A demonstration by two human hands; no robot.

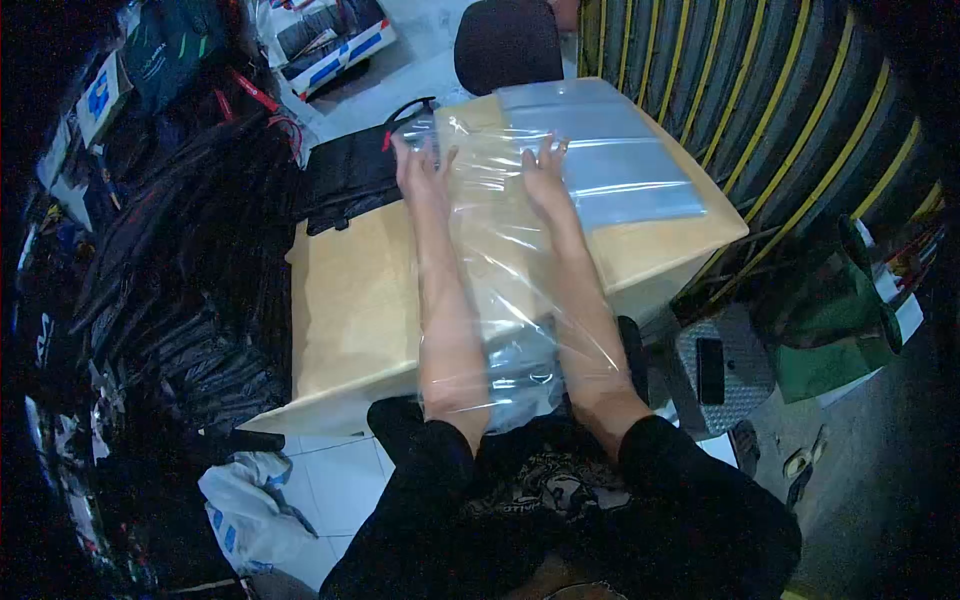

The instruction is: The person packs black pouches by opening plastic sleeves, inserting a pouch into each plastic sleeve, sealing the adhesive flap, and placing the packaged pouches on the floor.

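A large clear plastic bag point(497, 240) stretches from my fingertips back towards my body, and its film lies over both forearms, which appear to be inside it. My left hand point(424, 172) is at the bag's far left corner, fingers apart. At the far right part of the bag, my right hand point(545, 172) also has its fingers spread. Just right of that hand lies a flat stack of clear plastic bags point(635, 175). A folded black item point(350, 172) rests on the table left of my left hand.
The tan-covered table point(350, 300) stands before me. Black packages point(190, 290) are heaped on the left. A dark chair back point(507, 45) is behind the table, and a striped shutter point(760, 90) at right. A phone point(710, 370) lies on a grey stool point(745, 350) beside a green bag point(830, 320).
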